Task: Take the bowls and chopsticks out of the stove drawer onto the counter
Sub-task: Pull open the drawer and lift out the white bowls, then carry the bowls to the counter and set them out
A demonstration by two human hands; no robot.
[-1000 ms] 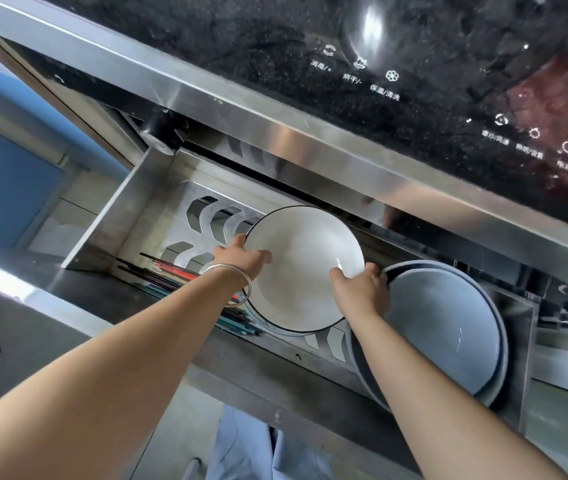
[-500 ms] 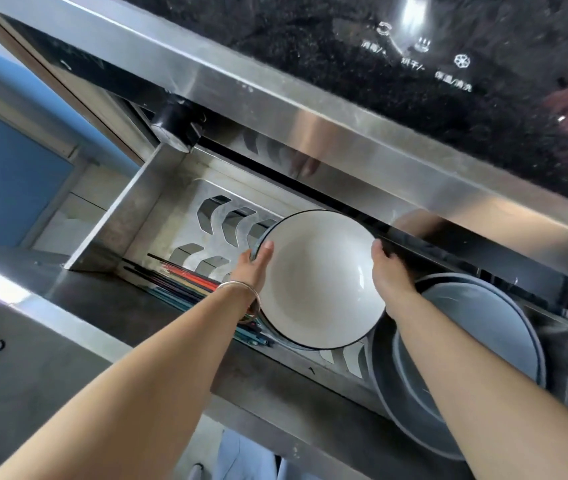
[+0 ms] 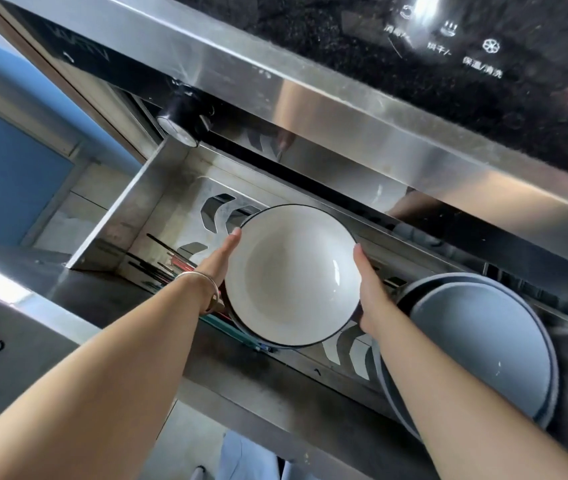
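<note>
A white bowl point(image 3: 293, 275) with a thin dark rim is held above the open stove drawer point(image 3: 126, 220), its inside facing me. My left hand point(image 3: 222, 261) presses flat on its left edge, and my right hand point(image 3: 370, 296) grips its right edge. Beneath it another bowl's rim shows at the lower edge. Dark, red and green chopsticks point(image 3: 171, 261) lie in the drawer's left part, partly hidden by my left wrist. Two grey-blue bowls point(image 3: 479, 355) lean nested in the drawer's right part.
The steel stove front point(image 3: 310, 109) and black glass top point(image 3: 379, 57) with touch icons overhang the drawer. A black knob point(image 3: 182, 116) sits above its left corner. The drawer's steel front edge point(image 3: 241, 375) runs beneath my arms. A blue cabinet point(image 3: 5, 174) stands at left.
Both hands have lifted the white bowl up and away from the drawer's rack, tipping it more open toward me. My hands shifted from its lower rim to its sides.
</note>
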